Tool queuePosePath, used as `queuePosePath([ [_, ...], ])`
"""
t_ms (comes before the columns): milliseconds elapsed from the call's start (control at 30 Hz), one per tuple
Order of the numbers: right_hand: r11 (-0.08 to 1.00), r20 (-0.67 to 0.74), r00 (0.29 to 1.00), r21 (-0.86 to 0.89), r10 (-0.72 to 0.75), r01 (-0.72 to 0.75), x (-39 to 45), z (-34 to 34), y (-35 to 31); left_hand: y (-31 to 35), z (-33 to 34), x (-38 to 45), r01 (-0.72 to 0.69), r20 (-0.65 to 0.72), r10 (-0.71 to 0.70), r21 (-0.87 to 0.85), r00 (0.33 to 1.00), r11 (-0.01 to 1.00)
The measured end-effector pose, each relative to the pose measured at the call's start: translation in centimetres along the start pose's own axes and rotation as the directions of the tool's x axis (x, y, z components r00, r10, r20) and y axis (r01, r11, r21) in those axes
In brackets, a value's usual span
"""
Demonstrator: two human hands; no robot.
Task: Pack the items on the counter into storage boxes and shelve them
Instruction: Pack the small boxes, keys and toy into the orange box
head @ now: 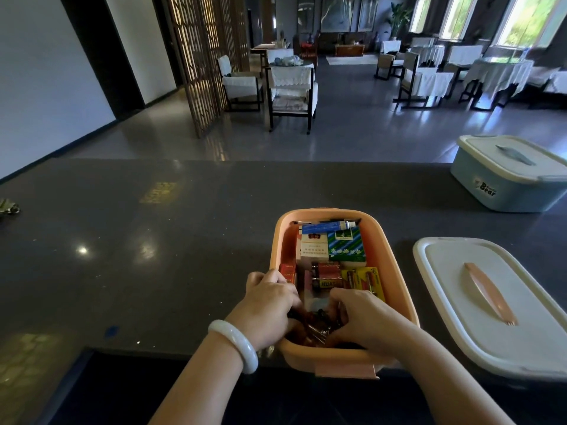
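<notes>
- The packing step is in hand: both hands are down in the near end of the pink box [343, 289], which stands on the dark bench [153, 240] at its near edge.
- The left hand [270, 305] reaches over the left rim with its fingers curled in among the contents; the right hand [359, 323] curls in from the right. They seem to be settling small dark and metallic bits at the near end, but what each one grips is hidden, so I cannot tell.
- A pale bangle [236, 345] sits on the left wrist.
- The box looks nearly full: a white packet [313, 248] and a green packet [346, 245] lie flat at the far end, a blue tube [331, 224] along the far wall, red batteries [326, 276] and a yellow battery pack [368, 279] in the middle.
- Next move, as I judge it: free the hands, lift the white lid [478, 302] lying just right of the box, and press it onto the rim, with nothing standing proud.
- The box is smooth, rounded plastic with a latch tab on its near side; the lid is flat with a slim pink handle.
- A blue box [506, 185], lidded, stands far right on the glossy, speckled bench.
</notes>
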State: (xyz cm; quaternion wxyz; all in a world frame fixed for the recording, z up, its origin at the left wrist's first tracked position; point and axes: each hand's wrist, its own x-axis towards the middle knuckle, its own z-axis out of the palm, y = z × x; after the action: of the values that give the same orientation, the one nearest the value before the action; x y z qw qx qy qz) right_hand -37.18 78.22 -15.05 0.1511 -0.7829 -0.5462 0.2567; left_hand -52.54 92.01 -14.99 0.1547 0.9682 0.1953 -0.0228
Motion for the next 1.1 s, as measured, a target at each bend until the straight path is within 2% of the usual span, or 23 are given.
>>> queuePosePath([
  [133, 1.0, -0.006, 1.0, 0.025, 0.017, -0.017, 0.0, -0.3, 0.2, 0.0, -0.2, -0.1, -0.002, 0.012, 0.002, -0.001, 1.0, 1.0],
  [267, 0.998, -0.039, 0.999, 0.064, 0.023, -0.021, 0.1, -1.2, -0.1, -0.2, -0.3, -0.3, -0.012, -0.037, 0.011, -0.037, 0.999, 0.999],
  [433, 0.993, -0.104, 0.994, 0.116, 0.017, -0.005, 0.6, -2.5, -1.2, -0.4, -1.0, -0.6, -0.09, -0.257, 0.047, -0.159, 0.965, 0.983],
  [600, 0.999, -0.111, 0.993, 0.023, -0.026, 0.029, 3.2, -3.4, -3.9, -2.5, -1.9, -1.4, -0.021, -0.37, -0.053, -0.193, 0.928, 0.981],
  [800, 0.982, -0.147, 0.979, -0.149, -0.14, 0.118, 8.9, -3.4, -9.2, -7.1, -3.8, -3.1, 0.249, -0.396, -0.212, 0.043, 0.894, 0.968],
  [967, 0.941, 0.015, 0.958, -0.181, -0.287, 0.285, 15.6, -1.6, -14.6, -13.1, -5.6, -6.3, 0.461, -0.394, -0.369, 0.169, 0.842, 0.871],
  [1100, 0.895, 0.125, 0.929, -0.25, -0.349, 0.37, 21.3, 1.2, -19.6, -19.5, -6.2, -8.7, 0.603, -0.373, -0.514, 0.174, 0.772, 0.779],
])
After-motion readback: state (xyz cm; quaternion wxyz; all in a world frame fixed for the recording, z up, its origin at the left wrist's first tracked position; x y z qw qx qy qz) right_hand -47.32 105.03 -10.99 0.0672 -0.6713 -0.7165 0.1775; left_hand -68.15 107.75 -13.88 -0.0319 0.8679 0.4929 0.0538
